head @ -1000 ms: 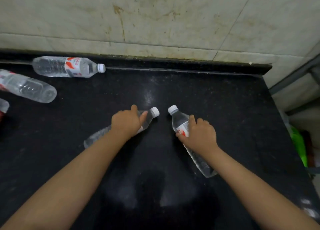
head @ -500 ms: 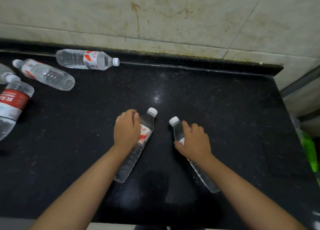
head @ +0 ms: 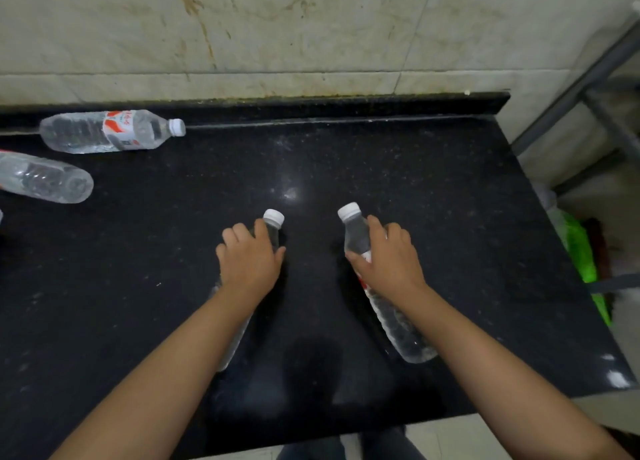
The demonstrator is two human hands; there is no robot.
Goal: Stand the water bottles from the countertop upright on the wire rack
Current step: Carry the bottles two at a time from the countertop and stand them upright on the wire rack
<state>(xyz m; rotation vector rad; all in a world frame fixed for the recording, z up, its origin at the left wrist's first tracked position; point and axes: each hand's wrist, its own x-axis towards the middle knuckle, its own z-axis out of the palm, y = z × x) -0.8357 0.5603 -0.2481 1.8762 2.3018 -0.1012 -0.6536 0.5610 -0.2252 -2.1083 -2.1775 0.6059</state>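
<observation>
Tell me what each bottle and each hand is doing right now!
left hand: grips a bottle
left-hand bottle: capped, held, mostly hidden
right hand: grips a bottle
right-hand bottle: capped, held, tilted
wall bottle: lying down, capped
left-edge bottle: lying down, cap out of view

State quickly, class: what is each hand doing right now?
Left hand: closed round a water bottle.
Right hand: closed round another bottle.
</observation>
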